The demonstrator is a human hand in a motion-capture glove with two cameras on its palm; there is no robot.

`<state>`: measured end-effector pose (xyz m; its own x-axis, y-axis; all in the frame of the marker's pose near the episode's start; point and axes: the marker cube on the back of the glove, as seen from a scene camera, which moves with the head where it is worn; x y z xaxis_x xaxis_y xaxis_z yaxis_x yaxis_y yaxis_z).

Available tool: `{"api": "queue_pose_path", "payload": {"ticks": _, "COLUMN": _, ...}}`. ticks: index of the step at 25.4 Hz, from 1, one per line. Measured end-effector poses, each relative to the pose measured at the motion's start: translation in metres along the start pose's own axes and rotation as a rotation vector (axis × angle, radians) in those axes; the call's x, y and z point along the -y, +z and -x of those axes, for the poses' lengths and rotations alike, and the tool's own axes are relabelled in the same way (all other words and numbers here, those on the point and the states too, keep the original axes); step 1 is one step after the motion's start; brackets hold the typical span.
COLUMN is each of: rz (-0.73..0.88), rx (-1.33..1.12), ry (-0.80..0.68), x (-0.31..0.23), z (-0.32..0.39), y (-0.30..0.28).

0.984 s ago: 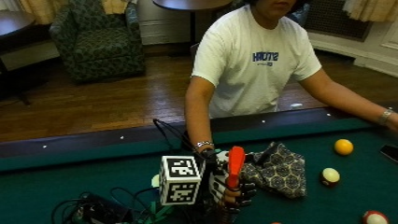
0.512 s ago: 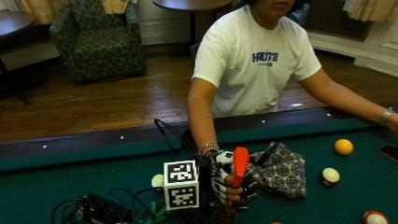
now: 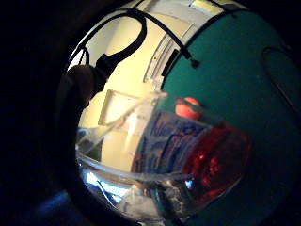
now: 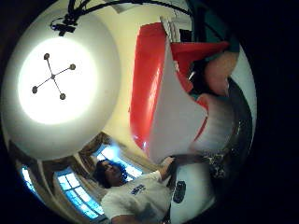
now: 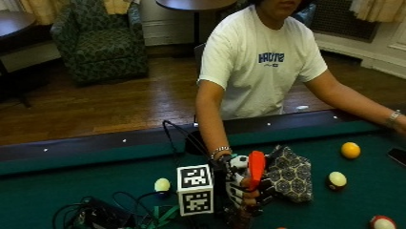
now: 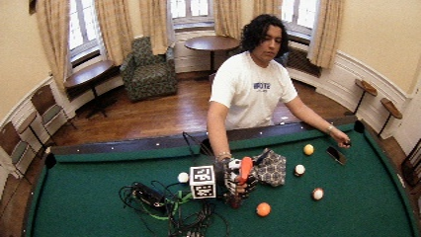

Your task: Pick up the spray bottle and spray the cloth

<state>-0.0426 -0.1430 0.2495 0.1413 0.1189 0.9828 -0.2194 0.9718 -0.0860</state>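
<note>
Since a second ago the right hand [image 5: 248,191] has eased slightly toward the patterned cloth [image 5: 289,173], still upright over the green felt of the pool table [image 5: 76,186]. From here I see the spray bottle [image 5: 256,168] standing in its grasp: red trigger head above a white collar, with a clear body carrying blue print. Gloved fingers [image 5: 263,193] are curled round the bottle's neck. Bottle and cloth sit just beside each other.
</note>
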Motion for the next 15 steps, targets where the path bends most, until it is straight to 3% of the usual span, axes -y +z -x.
{"api": "queue_pose_path", "payload": {"ticks": 15, "rz": 0.005, "rx": -0.013, "ry": 0.005, "x": 0.003, "z": -0.002, "y": 0.034}}
